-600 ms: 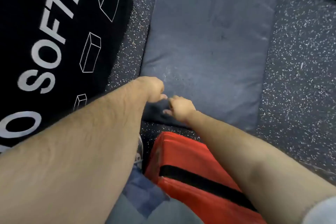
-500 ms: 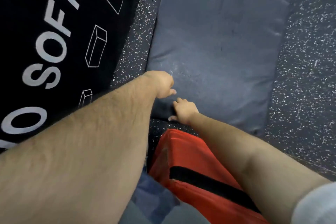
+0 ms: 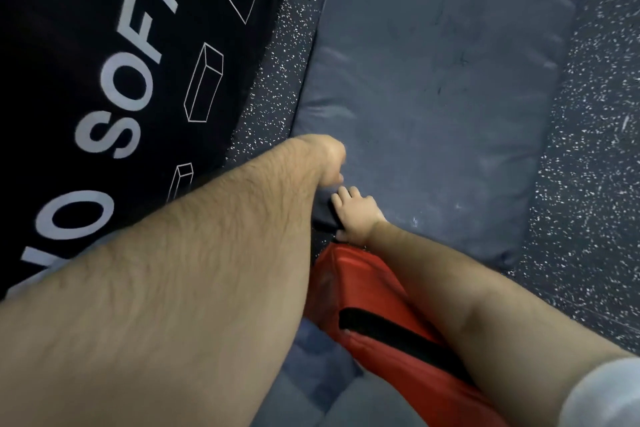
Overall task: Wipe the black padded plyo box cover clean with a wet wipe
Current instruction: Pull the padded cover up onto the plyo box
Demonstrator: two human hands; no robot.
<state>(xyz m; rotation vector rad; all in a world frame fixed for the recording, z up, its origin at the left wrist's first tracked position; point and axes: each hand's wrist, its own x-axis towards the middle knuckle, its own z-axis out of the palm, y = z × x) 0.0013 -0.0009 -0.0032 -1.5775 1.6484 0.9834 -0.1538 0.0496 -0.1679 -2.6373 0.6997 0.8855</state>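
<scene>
Flat on the speckled floor [image 3: 588,121], in the middle of the view: padded cover [image 3: 433,87], dark, slack and creased, with a few pale flecks and smudges near the close edge. Soft and floppy by the look of it rather than stiff, likely to sag and fold if lifted by one corner. Probably light for its bulk, with a smooth skin, possibly slippery once wet. Best taken at the near left corner, bunched there into a fold thick enough to pinch. Gripped there by the right hand [image 3: 356,215], fingers over the top of the corner and thumb beneath. Just beside it, at the same corner, the left hand [image 3: 329,163], curled like a fist; impossible to tell whether holding anything. No wipe to be seen. Off to the left, across a strip of floor, a big black box [image 3: 121,62] with white lettering. Close in, under the right forearm, a red pad [image 3: 360,284] with a black strap.
</scene>
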